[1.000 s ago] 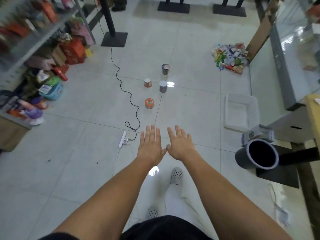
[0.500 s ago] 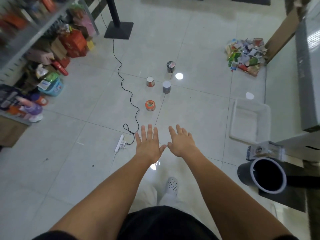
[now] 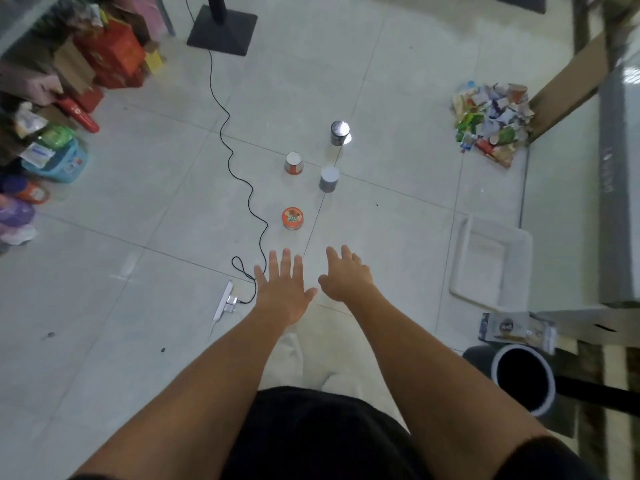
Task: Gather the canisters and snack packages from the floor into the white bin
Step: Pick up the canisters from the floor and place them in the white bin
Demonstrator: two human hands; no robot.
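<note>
Several canisters stand on the tiled floor ahead: a short orange one [image 3: 292,218] nearest me, a red-and-white one [image 3: 294,163], a grey one [image 3: 328,179] and a dark one [image 3: 339,133] farthest. A heap of snack packages [image 3: 491,123] lies at the far right. The white bin [image 3: 460,268] sits on the floor to my right, with nothing visible inside. My left hand [image 3: 282,289] and my right hand [image 3: 346,275] are stretched out side by side, palms down, fingers spread, holding nothing, just short of the orange canister.
A black cable [image 3: 239,174] snakes from a stand base [image 3: 223,29] to a white power strip [image 3: 225,299] left of my hands. Shelves of goods [image 3: 52,98] line the left. A black cylinder [image 3: 523,379], a small box [image 3: 516,329] and a grey counter [image 3: 620,202] stand at right.
The view has shifted forward, so the canisters and bin look nearer. Both hands stay open and outstretched; the right one has drifted slightly apart from the left.
</note>
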